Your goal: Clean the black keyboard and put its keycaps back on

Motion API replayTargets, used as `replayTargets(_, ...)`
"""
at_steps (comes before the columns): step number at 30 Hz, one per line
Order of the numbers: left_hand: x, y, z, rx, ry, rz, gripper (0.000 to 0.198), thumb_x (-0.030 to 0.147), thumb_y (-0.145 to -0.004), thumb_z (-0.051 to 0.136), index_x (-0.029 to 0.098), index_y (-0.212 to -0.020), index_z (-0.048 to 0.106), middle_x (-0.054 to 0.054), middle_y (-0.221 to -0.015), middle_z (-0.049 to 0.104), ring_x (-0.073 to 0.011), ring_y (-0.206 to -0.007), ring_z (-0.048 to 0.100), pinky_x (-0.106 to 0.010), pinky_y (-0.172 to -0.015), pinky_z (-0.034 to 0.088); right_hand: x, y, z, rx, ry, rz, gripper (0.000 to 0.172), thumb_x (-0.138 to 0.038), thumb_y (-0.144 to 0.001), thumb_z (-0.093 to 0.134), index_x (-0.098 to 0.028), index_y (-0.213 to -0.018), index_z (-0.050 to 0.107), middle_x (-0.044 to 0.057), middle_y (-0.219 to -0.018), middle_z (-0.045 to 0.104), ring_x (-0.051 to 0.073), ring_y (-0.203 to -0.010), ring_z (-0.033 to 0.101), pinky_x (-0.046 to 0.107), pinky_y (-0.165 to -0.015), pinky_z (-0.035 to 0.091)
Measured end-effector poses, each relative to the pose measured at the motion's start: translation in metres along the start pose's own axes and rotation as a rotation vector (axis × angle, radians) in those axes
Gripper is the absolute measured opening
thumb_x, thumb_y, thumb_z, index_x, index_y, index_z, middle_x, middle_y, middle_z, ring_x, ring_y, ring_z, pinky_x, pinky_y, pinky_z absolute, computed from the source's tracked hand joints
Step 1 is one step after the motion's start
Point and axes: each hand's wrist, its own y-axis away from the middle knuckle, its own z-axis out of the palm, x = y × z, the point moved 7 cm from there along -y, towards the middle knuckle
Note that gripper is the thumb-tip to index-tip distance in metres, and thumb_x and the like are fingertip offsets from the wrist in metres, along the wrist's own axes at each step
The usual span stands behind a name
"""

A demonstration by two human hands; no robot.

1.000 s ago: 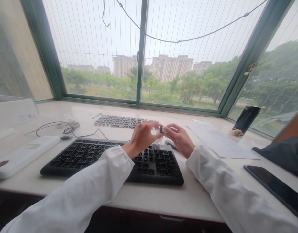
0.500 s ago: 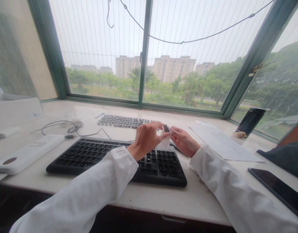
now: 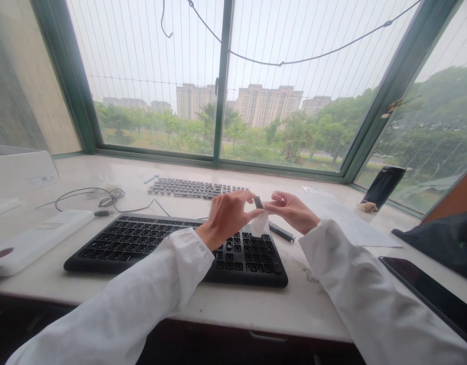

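Black keycap gripped above the keyboard

The keycap was located in the air over the keyboard's rear right corner. The left hand pinched it between thumb and forefinger. The right hand had its fingertips closed on a white tissue at the keycap's right side; whether they also touched the keycap could not be determined. The tissue hung below the keycap.

The keyboard lay flat near the front edge of the worktop, most of its key positions uncovered. A slim dark object lay just beside its rear right corner. Loose keycaps were laid in rows behind the keyboard, toward the worktop's rear edge, with a blue stick at their left end.

A black cable was coiled left of the loose keycaps. A white device lay toward the left edge, and a white box stood behind it. Toward the right edge lay a paper sheet and, nearer the front, a phone. A black cylinder stood tilted at the rear right corner.
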Motion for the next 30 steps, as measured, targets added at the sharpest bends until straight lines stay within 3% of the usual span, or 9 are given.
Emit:
replayTargets(6, -0.004, -0.003, -0.005, 0.05, 0.031, -0.005, 0.033, 0.048, -0.078, 0.071, 0.021, -0.098, 0.07, -0.002, -0.091, 0.074, -0.0176, -0.078, 0.069, -0.028, -0.069, 0.05, -0.01, 0.002, -0.002, 0.038, 0.076, -0.05, 0.06, -0.049, -0.054, 0.086, -0.022, -0.066, 0.033, -0.006, -0.06, 0.056, 0.014, -0.064, 0.057, 0.032, -0.071, 0.044)
replayTargets(10, -0.009, -0.005, -0.009, 0.064, 0.087, -0.019, 0.033, 0.042, -0.077, 0.074, 0.022, -0.102, 0.069, -0.001, -0.092, 0.073, -0.0168, -0.081, 0.068, -0.029, -0.075, 0.051, -0.007, -0.002, -0.025, 0.158, 0.065, -0.061, 0.059, -0.052, -0.056, 0.084, -0.023, -0.065, 0.034, -0.002, -0.065, 0.062, 0.019, -0.076, 0.063, 0.035, -0.078, 0.046)
replayTargets(13, -0.005, -0.006, -0.009, 0.039, 0.191, -0.007, 0.033, 0.035, -0.077, 0.075, 0.022, -0.106, 0.068, -0.001, -0.096, 0.073, -0.0146, -0.08, 0.067, -0.028, -0.073, 0.052, -0.001, -0.003, -0.057, 0.398, 0.383, -0.065, 0.047, -0.051, -0.062, 0.08, -0.023, -0.068, 0.043, 0.002, -0.075, 0.067, 0.023, -0.083, 0.065, 0.041, -0.083, 0.046)
replayTargets(15, -0.002, -0.006, -0.006, -0.009, 0.305, -0.023, 0.035, 0.031, -0.077, 0.074, 0.023, -0.11, 0.067, 0.0, -0.097, 0.073, -0.0112, -0.07, 0.065, -0.025, -0.066, 0.052, 0.004, -0.003, -0.069, 0.482, 0.673, -0.044, 0.034, -0.044, -0.067, 0.077, -0.023, -0.072, 0.052, 0.004, -0.08, 0.068, 0.024, -0.082, 0.064, 0.044, -0.085, 0.045)
replayTargets(18, 0.0, -0.006, 0.001, -0.11, 0.522, -0.085, 0.037, 0.031, -0.078, 0.073, 0.024, -0.114, 0.065, 0.0, -0.098, 0.073, -0.0063, -0.054, 0.059, -0.02, -0.052, 0.05, 0.011, -0.007, -0.07, 0.453, 0.855, -0.075, 0.022, -0.036, -0.069, 0.074, -0.022, -0.079, 0.06, 0.007, -0.091, 0.065, 0.024, -0.086, 0.063, 0.046, -0.084, 0.048)
replayTargets(21, 0.002, -0.004, 0.01, -0.244, 0.751, -0.162, 0.041, 0.035, -0.08, 0.07, 0.025, -0.119, 0.062, -0.003, -0.105, 0.072, -0.002, -0.043, 0.05, -0.017, -0.038, 0.042, 0.0, -0.004, -0.062, 0.486, 0.834, -0.23, 0.024, -0.039, -0.07, 0.073, -0.021, -0.083, 0.062, 0.009, -0.1, 0.06, 0.025, -0.092, 0.061, 0.045, -0.082, 0.05)
replayTargets(24, 0.002, -0.003, 0.015, -0.331, 0.894, -0.214, 0.044, 0.034, -0.081, 0.069, 0.026, -0.123, 0.059, -0.006, -0.11, 0.07, 0.0007, -0.038, 0.043, -0.015, -0.032, 0.037, -0.016, 0.002, -0.051, 0.503, 0.764, -0.303, 0.025, -0.044, -0.077, 0.068, -0.021, -0.085, 0.061, 0.009, -0.098, 0.061, 0.023, -0.085, 0.061, 0.042, -0.077, 0.052)
replayTargets(27, 0.0, -0.003, 0.017, -0.341, 0.89, -0.217, 0.044, 0.034, -0.082, 0.067, 0.025, -0.124, 0.058, -0.007, -0.111, 0.069, 0.0011, -0.038, 0.043, -0.015, -0.033, 0.038, -0.026, 0.005, -0.039, 0.421, 0.653, -0.28, 0.03, -0.05, -0.08, 0.065, -0.021, -0.088, 0.059, 0.006, -0.091, 0.065, 0.02, -0.077, 0.062, 0.038, -0.071, 0.051)
replayTargets(30, -0.004, -0.004, 0.017, -0.286, 0.76, -0.183, 0.042, 0.036, -0.082, 0.066, 0.025, -0.122, 0.059, -0.006, -0.107, 0.071, -0.0025, -0.042, 0.051, -0.017, -0.035, 0.04, -0.031, 0.007, -0.026, 0.243, 0.482, -0.26, 0.038, -0.057, -0.079, 0.065, -0.02, -0.087, 0.058, 0.003, -0.075, 0.065, 0.017, -0.067, 0.06, 0.033, -0.065, 0.048)
